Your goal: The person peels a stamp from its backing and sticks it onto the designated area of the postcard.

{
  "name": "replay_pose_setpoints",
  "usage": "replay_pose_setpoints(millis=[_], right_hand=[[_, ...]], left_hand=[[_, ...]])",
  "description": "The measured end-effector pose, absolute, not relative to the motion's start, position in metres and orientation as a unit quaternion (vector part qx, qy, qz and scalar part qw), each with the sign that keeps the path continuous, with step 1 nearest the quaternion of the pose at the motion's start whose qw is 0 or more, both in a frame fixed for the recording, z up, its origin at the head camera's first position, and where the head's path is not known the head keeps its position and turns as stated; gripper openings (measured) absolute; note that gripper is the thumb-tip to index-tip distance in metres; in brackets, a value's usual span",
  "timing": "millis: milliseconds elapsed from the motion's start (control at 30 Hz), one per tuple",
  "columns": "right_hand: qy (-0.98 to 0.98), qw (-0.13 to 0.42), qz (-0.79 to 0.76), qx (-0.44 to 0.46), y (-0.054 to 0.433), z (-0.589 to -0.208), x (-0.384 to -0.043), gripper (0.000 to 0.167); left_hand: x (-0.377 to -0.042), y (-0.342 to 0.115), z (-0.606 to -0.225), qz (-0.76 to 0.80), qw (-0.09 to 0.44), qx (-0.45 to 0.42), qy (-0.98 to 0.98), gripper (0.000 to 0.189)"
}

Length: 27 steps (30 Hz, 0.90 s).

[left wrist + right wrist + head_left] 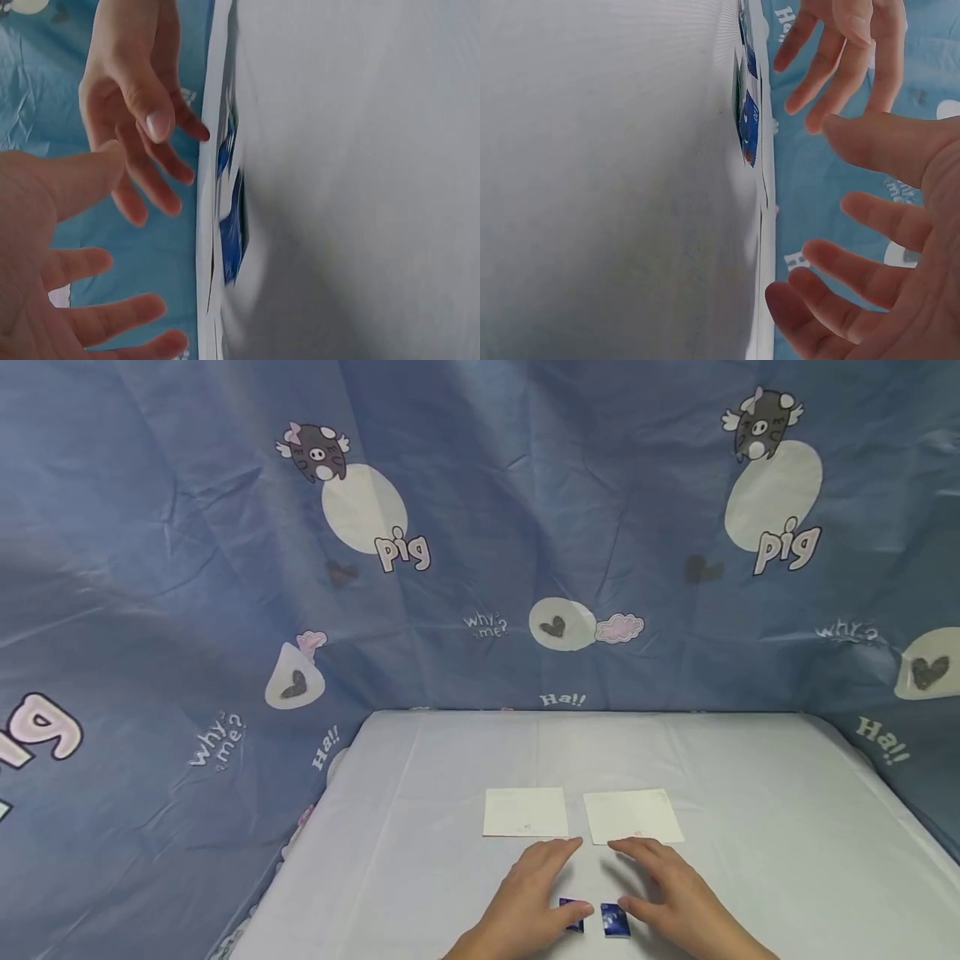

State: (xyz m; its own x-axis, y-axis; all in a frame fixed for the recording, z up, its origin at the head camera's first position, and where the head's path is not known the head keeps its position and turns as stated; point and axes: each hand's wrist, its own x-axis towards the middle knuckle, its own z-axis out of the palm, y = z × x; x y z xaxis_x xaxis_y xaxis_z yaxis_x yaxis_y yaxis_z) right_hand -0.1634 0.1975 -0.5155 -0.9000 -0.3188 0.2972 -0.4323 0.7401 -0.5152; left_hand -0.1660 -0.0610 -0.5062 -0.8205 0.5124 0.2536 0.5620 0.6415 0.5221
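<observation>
Two small dark-blue packets lie side by side on the white-covered table, the left packet [576,923] partly hidden by my left thumb and the right packet [616,921] beside my right thumb. Over them hover my left hand [531,897] and my right hand [670,893], palms facing each other, fingers spread and loosely bent. Neither hand holds anything. In the left wrist view both hands appear above the table surface, with a blue packet [233,232] below. The right wrist view shows a blue packet [749,124] with a raised edge, apart from the fingers.
Beyond my fingertips lie two flat white cards, a left card [525,812] and a right card [632,816], each with small faint print. A blue printed cloth [480,527] hangs behind and along the sides of the white table [420,860].
</observation>
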Motion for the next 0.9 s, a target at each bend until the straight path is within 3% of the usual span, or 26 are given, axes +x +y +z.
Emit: replay_pose_setpoints(millis=[500, 900], right_hand=[[-0.928, 0.101, 0.276, 0.227, 0.198, -0.521, -0.161, 0.067], [-0.923, 0.102, 0.265, 0.258, 0.198, -0.523, -0.155, 0.057]], left_hand=[[-0.164, -0.044, -0.52, -0.273, 0.064, -0.317, -0.906, 0.066], [-0.164, -0.033, -0.522, -0.286, 0.038, -0.273, -0.918, 0.049]])
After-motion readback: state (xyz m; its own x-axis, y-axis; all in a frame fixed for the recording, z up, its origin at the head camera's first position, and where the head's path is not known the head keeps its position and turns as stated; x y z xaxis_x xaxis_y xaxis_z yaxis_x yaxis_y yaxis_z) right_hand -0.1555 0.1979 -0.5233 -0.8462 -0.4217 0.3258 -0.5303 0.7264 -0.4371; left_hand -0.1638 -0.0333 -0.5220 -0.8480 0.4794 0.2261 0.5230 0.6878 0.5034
